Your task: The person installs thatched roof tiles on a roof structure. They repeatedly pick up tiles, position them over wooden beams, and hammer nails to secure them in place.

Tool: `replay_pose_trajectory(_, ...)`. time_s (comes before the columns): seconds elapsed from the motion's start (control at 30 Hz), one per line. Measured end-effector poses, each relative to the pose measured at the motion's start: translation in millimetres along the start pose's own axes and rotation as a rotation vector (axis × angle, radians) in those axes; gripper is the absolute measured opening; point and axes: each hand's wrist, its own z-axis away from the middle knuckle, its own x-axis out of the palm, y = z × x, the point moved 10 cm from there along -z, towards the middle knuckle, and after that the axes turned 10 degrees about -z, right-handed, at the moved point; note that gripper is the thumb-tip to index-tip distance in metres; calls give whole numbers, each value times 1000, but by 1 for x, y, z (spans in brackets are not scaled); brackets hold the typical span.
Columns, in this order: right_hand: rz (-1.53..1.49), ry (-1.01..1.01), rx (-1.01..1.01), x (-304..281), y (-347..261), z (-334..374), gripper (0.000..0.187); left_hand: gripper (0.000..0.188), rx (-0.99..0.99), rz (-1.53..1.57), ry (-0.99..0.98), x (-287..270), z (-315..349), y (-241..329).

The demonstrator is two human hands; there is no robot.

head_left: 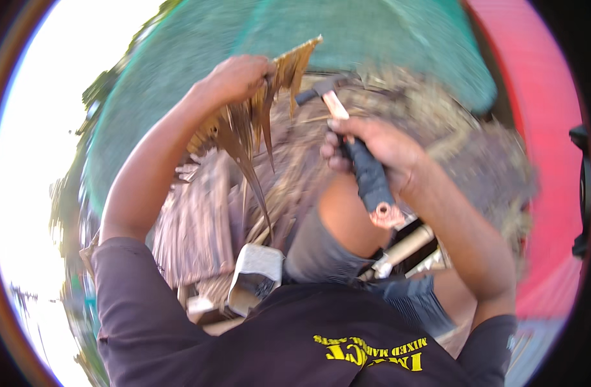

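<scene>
My left hand [241, 77] is closed round a panel of dried palm thatch [247, 126], raised in front of me. Its brown leaf strips hang down, and its stiff edge points up to the right. In my right hand [379, 151] is a hammer [369, 171], gripped by its black-wrapped handle. The hammer's dark metal head [324, 87] is at the upper end, just right of the thatch and apart from it. A copper-coloured ring shows at the handle's lower end.
More thatch panels [195, 219] lie stacked below. By my lap stands a cut-open whitish container [257, 264] with dark small contents. A green net [295, 32] hangs ahead, and a red sheet [540, 129] is at the right. Bamboo [408, 248] lies near my leg.
</scene>
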Motion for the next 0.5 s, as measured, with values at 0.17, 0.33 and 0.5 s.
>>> replay_pose_trajectory(0.17, -313, 329, -312, -183, -101, 123, 10, 16, 436, 68, 178, -14, -282, 170)
replay_pose_trajectory(0.33, -324, 855, -545, -353, -86, 280, 11, 22, 406, 362, 546, -93, -460, 326)
replay_pose_trajectory(0.5, -309, 1270, -533, -440, 34, 384, 27, 25, 69, 831, 599, -25, -506, 378)
